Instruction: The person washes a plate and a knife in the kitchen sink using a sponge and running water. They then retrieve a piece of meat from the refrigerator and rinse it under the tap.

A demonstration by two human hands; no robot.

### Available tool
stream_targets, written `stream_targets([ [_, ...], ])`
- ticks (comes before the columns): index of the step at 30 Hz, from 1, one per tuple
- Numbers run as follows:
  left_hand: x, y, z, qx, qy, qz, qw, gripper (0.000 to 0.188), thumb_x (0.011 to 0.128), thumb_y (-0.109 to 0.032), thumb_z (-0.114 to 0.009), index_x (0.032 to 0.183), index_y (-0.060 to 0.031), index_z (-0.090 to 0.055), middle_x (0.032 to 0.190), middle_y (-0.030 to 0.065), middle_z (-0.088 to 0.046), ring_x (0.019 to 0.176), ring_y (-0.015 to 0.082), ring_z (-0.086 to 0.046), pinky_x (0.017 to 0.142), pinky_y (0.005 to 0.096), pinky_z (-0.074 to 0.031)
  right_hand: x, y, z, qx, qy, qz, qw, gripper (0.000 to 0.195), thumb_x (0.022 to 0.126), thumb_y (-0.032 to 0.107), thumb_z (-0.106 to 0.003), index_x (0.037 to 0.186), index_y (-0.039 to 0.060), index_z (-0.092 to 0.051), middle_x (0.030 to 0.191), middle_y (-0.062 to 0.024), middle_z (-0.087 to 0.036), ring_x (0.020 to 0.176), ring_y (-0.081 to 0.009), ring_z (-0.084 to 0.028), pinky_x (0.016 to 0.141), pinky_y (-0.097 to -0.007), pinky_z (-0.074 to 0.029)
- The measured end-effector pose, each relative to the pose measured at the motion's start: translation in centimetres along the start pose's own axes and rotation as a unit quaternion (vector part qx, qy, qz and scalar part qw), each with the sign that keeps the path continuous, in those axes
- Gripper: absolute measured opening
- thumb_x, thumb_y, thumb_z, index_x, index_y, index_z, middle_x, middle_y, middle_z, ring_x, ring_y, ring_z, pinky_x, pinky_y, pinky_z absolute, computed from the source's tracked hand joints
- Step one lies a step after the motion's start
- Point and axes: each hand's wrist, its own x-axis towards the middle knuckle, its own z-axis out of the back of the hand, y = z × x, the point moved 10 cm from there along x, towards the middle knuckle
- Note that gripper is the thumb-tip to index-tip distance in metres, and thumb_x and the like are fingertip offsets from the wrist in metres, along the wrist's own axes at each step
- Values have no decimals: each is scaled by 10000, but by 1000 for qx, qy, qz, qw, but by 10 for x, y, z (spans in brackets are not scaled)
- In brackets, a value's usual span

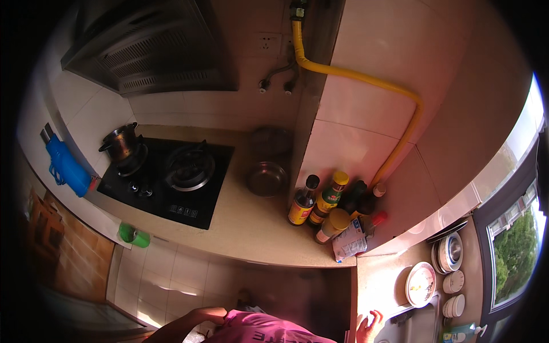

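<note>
My left hand point(210, 315) is at the bottom, against the side of my pink shirt point(266, 328); its fingers are largely hidden, so its grip cannot be told. At the lower right, my right hand point(370, 326) has its fingers apart and holds nothing, beside the near edge of the metal sink point(414, 328). Up and to the right of that hand, a patterned plate point(420, 284) rests by the sink's corner. Stacked bowls point(453, 305) and a pump bottle point(461, 333) stand on the sink's far side, near the window.
Several sauce bottles point(302, 201) and a bag point(349, 242) stand at the counter's corner. A metal pan point(266, 179) sits beside the black gas hob point(218, 180), which bears a pot point(121, 143). A range hood point(150, 51) hangs above; a yellow hose point(364, 77) runs along the wall.
</note>
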Motion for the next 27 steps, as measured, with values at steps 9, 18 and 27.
stream_targets([
  [9, -29, 37, 24, 89, -107, 61, 988, 277, 693, -267, -617, 813, -19, -647, 713, 156, -640, 637, 283, -617, 591, 384, -474, 25, 105, -125, 180, 251, 72, 948, 221, 711, -64, -516, 884, 62, -574, 958, -159, -540, 841, -328, -568, 696, -369, -481],
  [18, -101, 58, 30, -9, -234, 140, 962, 393, 798, -384, -549, 999, -65, -661, 889, 177, -662, 804, 298, -647, 712, 400, -502, 3, 190, -217, 238, 415, 157, 864, 186, 739, -38, -533, 862, 89, -591, 860, -118, -590, 815, -307, -589, 674, -373, -508],
  [27, -115, 63, -23, -192, -297, 105, 930, 408, 868, -361, -506, 1048, -11, -617, 990, 198, -648, 915, 261, -625, 807, 383, -472, -41, 257, -266, 287, 667, 131, 675, 108, 849, 36, -531, 919, 32, -612, 878, -105, -608, 799, -185, -641, 685, -283, -535],
])
